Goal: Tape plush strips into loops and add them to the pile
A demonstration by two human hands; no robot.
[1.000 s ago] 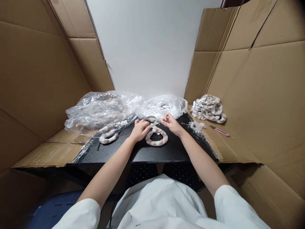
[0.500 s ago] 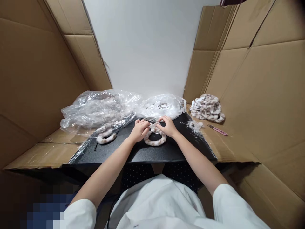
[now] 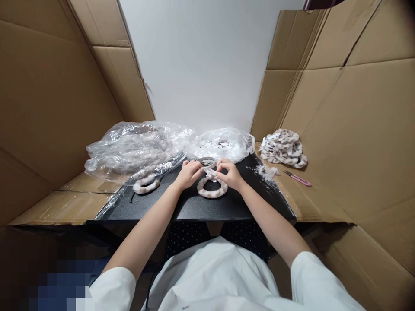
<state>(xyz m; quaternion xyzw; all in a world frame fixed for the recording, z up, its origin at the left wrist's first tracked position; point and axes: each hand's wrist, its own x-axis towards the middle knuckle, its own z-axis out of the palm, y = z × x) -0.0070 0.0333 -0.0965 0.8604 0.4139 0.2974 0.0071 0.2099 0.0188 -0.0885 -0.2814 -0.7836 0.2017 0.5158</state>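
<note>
A pale grey ring-shaped band, like a thin roll of tape, stands between my hands. My left hand is closed at its left side, with thumb and fingers pinched together. On the other side, my right hand pinches at the band's right edge; its fingertips partly hide what they grip. Just below lies a fluffy white-and-brown ring on the black table. Some white material shows at the fluffy ring's top, close to my right fingertips.
A clear plastic bag of fluffy pieces fills the back left, with another fluffy ring in front. A second bag holds small flat pieces. At right are piled fluffy rings, loose fluff and pink thread snips. Cardboard walls flank the table.
My hands have drawn slightly apart, and the pale band between them shows more fully as a ring. The fluffy ring below stays in place; the view has shifted a little.
</note>
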